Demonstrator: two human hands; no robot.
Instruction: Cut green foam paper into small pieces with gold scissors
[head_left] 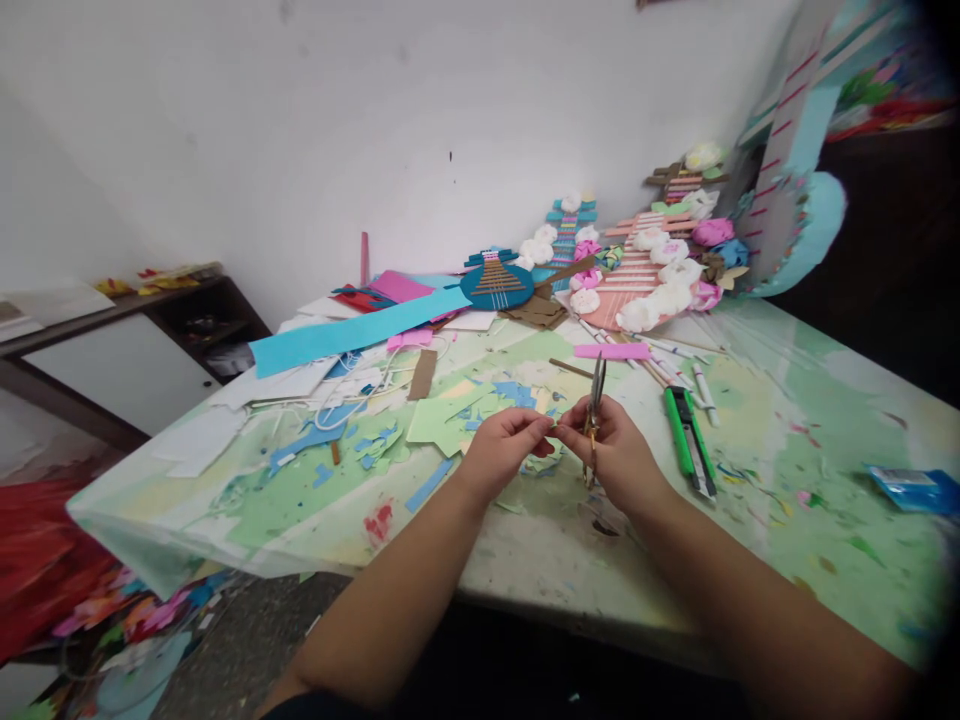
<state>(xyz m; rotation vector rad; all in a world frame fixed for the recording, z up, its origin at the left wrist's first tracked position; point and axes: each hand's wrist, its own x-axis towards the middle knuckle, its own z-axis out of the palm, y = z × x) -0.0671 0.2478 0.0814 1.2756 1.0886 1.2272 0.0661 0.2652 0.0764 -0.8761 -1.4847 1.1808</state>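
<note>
My left hand [501, 448] is closed, with thumb and forefinger pinching a tiny light-green piece [555, 424], seemingly paper. Fingertips of my right hand [624, 455] meet it at the same piece. A pair of scissors [598, 386] is also held in my right hand, blades pointing up and away from me. Beneath and behind my hands lie scattered blue and green paper scraps [517, 392], with a larger light-green paper sheet [436, 425] to the left. Beside my right hand rests a green utility knife [688, 440].
Paper instrument models with paper flowers [637, 275] stand at the back against the wall. A long blue paper strip [360, 330], white cord [330, 408] and brown paper [423, 375] lie left. Markers [705, 392], a pink strip [611, 351] and a blue packet [911, 488] lie right.
</note>
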